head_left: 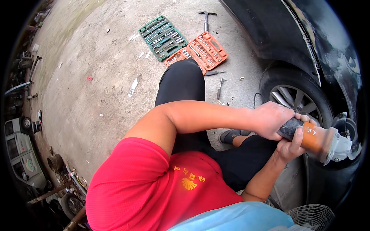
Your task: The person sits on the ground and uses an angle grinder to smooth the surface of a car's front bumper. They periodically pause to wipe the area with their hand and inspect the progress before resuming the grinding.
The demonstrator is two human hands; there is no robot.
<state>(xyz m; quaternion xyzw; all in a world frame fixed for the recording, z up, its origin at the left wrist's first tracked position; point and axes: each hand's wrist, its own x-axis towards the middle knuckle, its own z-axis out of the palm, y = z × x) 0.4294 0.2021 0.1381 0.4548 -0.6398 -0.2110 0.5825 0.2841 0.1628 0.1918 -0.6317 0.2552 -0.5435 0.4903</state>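
Note:
My left hand [273, 120] is wrapped round the black rear end of an angle grinder [315, 139], its arm stretched across from the left. Below it, my right hand [291, 148] grips the tool's body from underneath, thumb along the near side. The grinder has an orange-brown casing and a silver gear head [339, 148] pointing right, close against the panel of a black car [339, 73]. Pale, scuffed patches mark that panel. Whether the disc touches it, I cannot tell.
The car's wheel [296, 96] stands just beyond my hands. Across the concrete lie a green socket set case [163, 37], an orange one [208, 50], a hammer [207, 19] and a ratchet wrench [220, 88]. A wire fan guard [311, 216] is at lower right; a van [23, 154] stands far left.

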